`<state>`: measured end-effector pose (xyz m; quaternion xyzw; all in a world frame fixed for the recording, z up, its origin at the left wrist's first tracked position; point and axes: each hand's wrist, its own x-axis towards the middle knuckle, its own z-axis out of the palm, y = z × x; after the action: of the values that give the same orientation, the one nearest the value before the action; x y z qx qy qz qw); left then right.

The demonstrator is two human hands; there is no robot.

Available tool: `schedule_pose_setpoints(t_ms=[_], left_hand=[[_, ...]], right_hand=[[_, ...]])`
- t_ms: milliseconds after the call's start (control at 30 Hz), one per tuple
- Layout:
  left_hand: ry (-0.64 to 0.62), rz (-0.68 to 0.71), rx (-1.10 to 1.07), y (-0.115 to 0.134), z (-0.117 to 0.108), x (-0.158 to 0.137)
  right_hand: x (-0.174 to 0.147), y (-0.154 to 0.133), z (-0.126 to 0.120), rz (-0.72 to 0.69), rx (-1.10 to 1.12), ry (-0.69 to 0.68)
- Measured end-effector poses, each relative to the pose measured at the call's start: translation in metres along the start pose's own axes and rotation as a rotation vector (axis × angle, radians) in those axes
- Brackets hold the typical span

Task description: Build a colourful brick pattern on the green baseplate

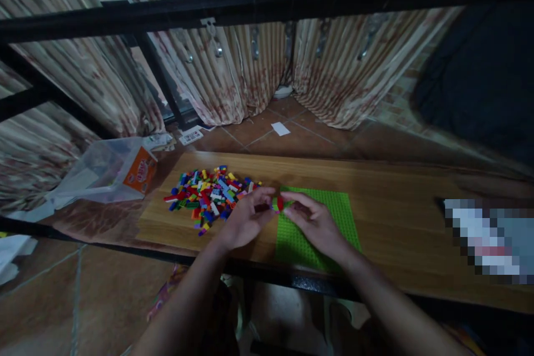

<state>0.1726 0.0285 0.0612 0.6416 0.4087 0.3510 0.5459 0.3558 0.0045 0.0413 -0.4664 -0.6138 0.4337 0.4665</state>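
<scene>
Between my two hands, above the left edge of a green baseplate [334, 214], is a small cluster of toy bricks [278, 204] with red and green parts. My left hand [246, 217] pinches it from the left, thumb and fingertips closed on it. From the other side my right hand [311, 216] has its fingertips on the red part. How the bricks join is too small to make out. A loose heap of multicoloured toy bricks [208, 192] lies just left of my left hand on the wooden table [396, 222].
A clear plastic box [104, 169] with an orange label lies left of the table. A pixelated patch [484, 239] covers something at the right end. A black metal bar [250, 3] with hooks crosses in front of striped curtains [246, 78]. White paper [280, 128] lies on the tiled floor.
</scene>
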Motion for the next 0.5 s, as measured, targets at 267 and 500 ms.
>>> schedule_pose_setpoints(t_ms=[267,500], left_hand=[[-0.113,0.021,-0.042,0.005,0.023,0.008],[-0.049,-0.092,-0.131,-0.001,0.024,0.012]], right_hand=[[-0.005,0.009,-0.002,0.092,0.238,0.03],[-0.004,0.01,-0.006,0.162,0.317,0.075]])
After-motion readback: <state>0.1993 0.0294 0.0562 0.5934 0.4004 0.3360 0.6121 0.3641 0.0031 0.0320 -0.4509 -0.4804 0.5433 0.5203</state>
